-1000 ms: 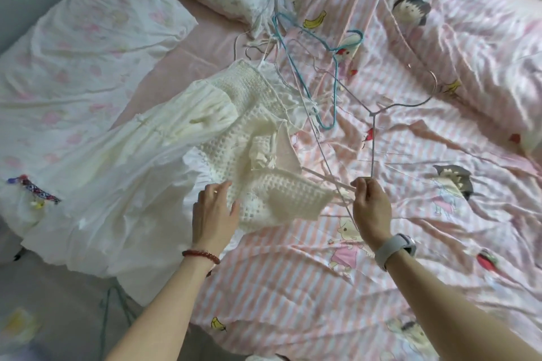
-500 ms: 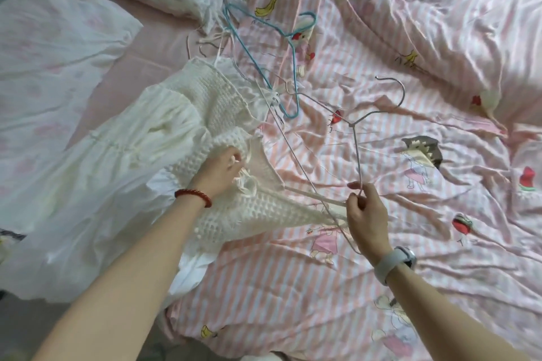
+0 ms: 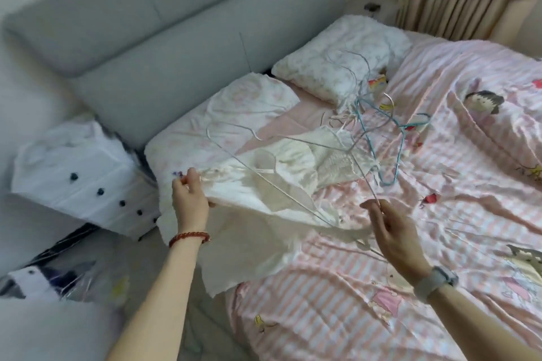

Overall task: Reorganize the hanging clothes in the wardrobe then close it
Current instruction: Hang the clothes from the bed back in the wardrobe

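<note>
Bed (image 3: 337, 302), pink-striped cartoon cover; no legible writing. On it: white dress (image 3: 264, 184), left of the blue hanger (image 3: 378, 138). My left hand (image 3: 189, 199) pinches the dress edge; right hand (image 3: 393, 228) pinches a wire hanger (image 3: 293, 141) above it. Drawer unit (image 3: 88, 179) left of bed, shut.

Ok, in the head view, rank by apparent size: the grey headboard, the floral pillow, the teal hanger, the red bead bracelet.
1. Grey headboard
2. Floral pillow
3. Teal hanger, farther from the camera than the bracelet, so only its apparent size is ranked
4. Red bead bracelet
</note>
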`<state>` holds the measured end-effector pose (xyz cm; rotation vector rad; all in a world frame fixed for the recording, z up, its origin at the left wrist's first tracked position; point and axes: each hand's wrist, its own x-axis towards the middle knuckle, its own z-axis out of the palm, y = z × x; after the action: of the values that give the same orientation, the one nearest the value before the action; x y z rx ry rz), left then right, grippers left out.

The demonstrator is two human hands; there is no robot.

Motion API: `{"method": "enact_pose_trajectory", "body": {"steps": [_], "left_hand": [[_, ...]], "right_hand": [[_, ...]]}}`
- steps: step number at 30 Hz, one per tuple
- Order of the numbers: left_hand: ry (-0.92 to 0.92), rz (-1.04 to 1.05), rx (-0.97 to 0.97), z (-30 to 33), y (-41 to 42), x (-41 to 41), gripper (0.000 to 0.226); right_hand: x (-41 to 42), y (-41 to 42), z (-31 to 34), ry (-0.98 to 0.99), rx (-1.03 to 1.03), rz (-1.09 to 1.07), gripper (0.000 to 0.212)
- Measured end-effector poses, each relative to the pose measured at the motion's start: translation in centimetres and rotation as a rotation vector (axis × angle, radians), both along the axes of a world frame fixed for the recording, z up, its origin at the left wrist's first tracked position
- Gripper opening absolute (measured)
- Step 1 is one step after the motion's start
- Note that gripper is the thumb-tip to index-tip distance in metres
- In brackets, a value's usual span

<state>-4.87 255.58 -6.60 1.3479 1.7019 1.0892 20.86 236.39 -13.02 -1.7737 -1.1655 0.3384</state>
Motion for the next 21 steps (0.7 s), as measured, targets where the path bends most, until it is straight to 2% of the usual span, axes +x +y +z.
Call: {"method": "enact_pose_trajectory", "body": {"steps": [4,8,10,12,17,21], "left_hand": [[-0.046,0.141,0.042,2.4,-8.8,-7.6,0.021],[-0.249,0.163,-0.041,2.5,-18.3,-12.7,0.006],[-0.286,0.207,-0.066,2.1,-23.1,-14.7,0.011],[-0.246,0.273,-0.096,1.1,-27.2,-16.3,0.011],[0.019,0.429,-0.131,0.5,-35.6,-18.5,0.027],[0.143,0.43,-0.014,1.6,-41.4,-18.4,0.029]], "right_hand": [[-3.1,-1.4,1.4,-0.251,0.065,0.24,0.047],[-6.2,-3.2,1.6,-0.389,0.065,0.269,0.031],[-8.4,-4.3,1.8,-0.399,0.074,0.301,0.04],[-10.6,-5.4,2.0,-0.331,0.054,0.339,0.048],[-15.3,-7.8,2.3,0.007,-0.011,0.36,0.042],[-17.7,-10.7,2.6,0.06,-0.1,0.482,0.048]]}}
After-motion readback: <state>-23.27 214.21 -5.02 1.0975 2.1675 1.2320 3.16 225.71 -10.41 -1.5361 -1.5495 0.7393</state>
